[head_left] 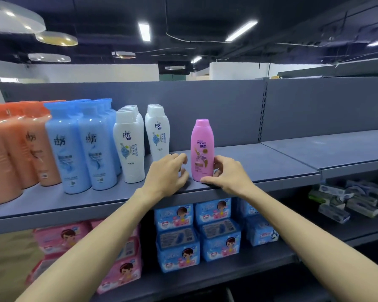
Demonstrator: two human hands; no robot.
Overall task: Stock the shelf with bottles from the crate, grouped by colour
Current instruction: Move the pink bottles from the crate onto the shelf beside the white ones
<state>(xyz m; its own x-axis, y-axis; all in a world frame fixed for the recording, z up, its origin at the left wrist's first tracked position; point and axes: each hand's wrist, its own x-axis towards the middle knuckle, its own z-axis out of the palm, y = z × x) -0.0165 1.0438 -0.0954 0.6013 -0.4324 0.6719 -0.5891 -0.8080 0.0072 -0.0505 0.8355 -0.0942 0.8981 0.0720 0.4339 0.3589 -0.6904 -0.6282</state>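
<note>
Pink bottle stands upright near the front edge of the top shelf, alone, set apart to the right of the white rows.

Right hand: fingers curled against the bottle's lower right side, thumb lying along the shelf's front edge at the bottle's base. The grip reads as a light hold on the bottle; how firm, I cannot tell.

Left hand: just left of the bottle, fingers loosely bent, fingertips close to its left side with a narrow gap showing. The grip is slack and has hold of nothing; heel of the hand at the shelf's front edge.

Same shelf, going left from the pink bottle: white bottles in two rows running back toward the rear panel, blue bottles beside them, orange bottles at the left end. Colours are kept in separate groups.

Shelf below: pink packs to the left, blue packs in the middle, small boxes piled on the right section.

Crate not in view.
</note>
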